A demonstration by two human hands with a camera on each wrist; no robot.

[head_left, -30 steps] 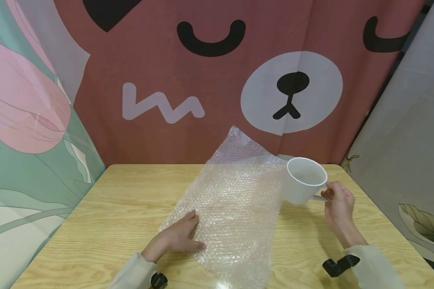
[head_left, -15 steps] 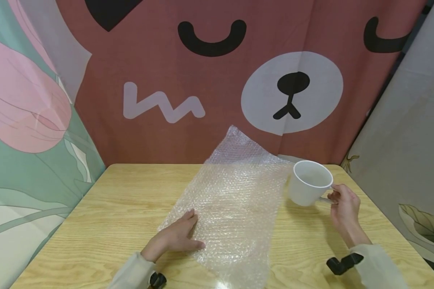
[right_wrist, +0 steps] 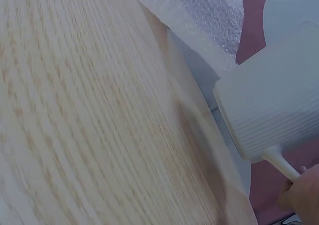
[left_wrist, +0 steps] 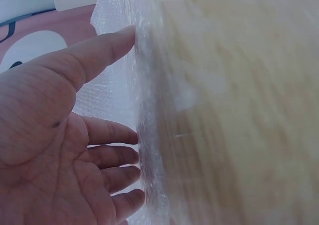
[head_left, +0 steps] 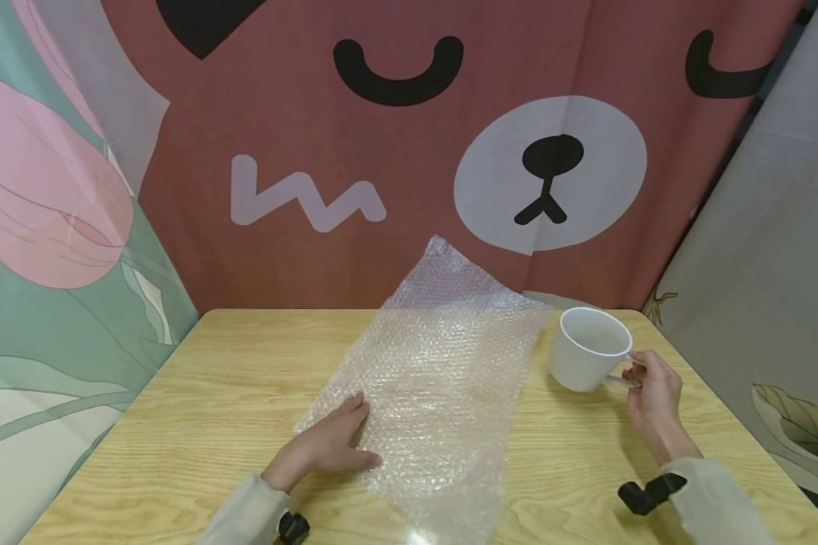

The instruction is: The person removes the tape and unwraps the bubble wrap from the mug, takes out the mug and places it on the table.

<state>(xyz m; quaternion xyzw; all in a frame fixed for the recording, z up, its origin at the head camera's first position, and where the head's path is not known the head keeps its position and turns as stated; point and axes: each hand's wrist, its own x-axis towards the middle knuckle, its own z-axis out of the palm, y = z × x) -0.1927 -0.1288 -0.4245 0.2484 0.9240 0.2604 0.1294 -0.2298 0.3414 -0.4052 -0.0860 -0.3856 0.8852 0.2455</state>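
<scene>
A white mug [head_left: 589,350] stands out at the far right of the head view, its mouth facing up. My right hand [head_left: 654,393] grips it by the handle. In the right wrist view the ribbed side of the mug [right_wrist: 274,95] shows, with part of the right hand [right_wrist: 305,195] at the handle. A clear sheet of bubble wrap [head_left: 443,378] lies across the middle of the table, its far end reaching past the back edge. My left hand [head_left: 323,443] rests on its left side, fingers extended and thumb spread. The left wrist view shows those fingertips touching the bubble wrap [left_wrist: 149,85].
The wooden table [head_left: 245,378] extends to both sides of the sheet. A brown curtain [head_left: 279,265] with a bear print hangs behind its back edge. Patterned cloths hang at left and right. Black camera mounts sit on both wrists.
My right hand has carried the mug rightward and slightly toward me, away from the bubble wrap's right edge. The left hand has stayed on the sheet, shifting only slightly left.
</scene>
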